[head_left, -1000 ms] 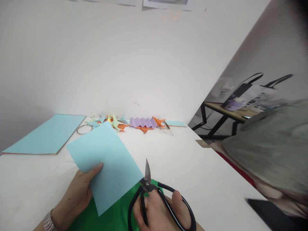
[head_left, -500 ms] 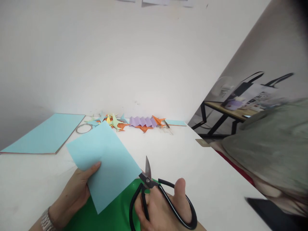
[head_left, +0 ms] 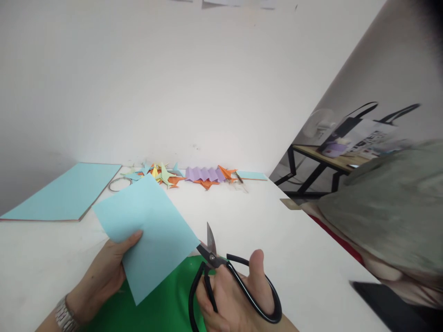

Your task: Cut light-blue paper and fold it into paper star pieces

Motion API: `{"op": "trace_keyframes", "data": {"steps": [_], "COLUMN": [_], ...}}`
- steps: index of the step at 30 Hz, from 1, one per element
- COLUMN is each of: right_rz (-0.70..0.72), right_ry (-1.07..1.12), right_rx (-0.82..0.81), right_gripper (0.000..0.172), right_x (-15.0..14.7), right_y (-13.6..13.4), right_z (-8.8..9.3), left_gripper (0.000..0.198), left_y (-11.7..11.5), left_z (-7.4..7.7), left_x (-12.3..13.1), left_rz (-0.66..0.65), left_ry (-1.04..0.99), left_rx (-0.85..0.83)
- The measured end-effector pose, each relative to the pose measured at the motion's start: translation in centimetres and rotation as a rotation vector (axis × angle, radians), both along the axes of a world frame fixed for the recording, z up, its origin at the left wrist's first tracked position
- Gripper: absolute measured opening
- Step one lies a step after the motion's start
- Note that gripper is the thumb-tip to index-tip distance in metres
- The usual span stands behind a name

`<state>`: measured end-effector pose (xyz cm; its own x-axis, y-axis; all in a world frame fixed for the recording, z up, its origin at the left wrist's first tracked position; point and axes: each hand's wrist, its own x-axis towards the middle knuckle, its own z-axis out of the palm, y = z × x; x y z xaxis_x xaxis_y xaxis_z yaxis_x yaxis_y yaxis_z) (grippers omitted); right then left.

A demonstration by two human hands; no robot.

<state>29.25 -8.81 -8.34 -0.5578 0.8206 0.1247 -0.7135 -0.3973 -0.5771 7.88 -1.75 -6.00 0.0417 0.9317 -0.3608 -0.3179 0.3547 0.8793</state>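
Head cam, lower middle: left hand (head_left: 105, 269) pinches blue paper (head_left: 148, 240), right hand (head_left: 231, 297) grips scissors (head_left: 212, 258), so that unsupported corner (head_left: 191, 241) could buckle.

The white table (head_left: 249, 221) carries blue sheets (head_left: 65, 191), origami (head_left: 204, 175) and 1 ring (head_left: 117, 190).

Blue paper sheet (head_left: 154, 242), tilted, black-handled scissors (head_left: 212, 257) (spread open), at its right corner

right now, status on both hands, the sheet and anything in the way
Left hand gripping blue sheet. Right hand holding scissors, blades spread. Sheet's right corner at the blades. Folded paper back by the wall, apart from both hands.
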Motion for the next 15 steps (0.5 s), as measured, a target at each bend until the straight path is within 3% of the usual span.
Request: {"op": "trace_keyframes", "data": {"steps": [9, 15], "right_rz": [0.045, -0.001], "right_ry": [0.014, 0.033], "right_rx": [-0.042, -0.037], "right_gripper": [0.102, 0.103], "right_x": [0.18, 0.24], "right_y": [-0.10, -0.11], "right_z": [-0.05, -0.15], "left_gripper": [0.051, 0.050], "left_y": [0.14, 0.09], "left_z": [-0.18, -0.10], "left_x": [-0.17, -0.31], "left_rz": [0.013, 0.012], "left_ry": [0.000, 0.018], "left_rx": [0.000, 0.008]}}
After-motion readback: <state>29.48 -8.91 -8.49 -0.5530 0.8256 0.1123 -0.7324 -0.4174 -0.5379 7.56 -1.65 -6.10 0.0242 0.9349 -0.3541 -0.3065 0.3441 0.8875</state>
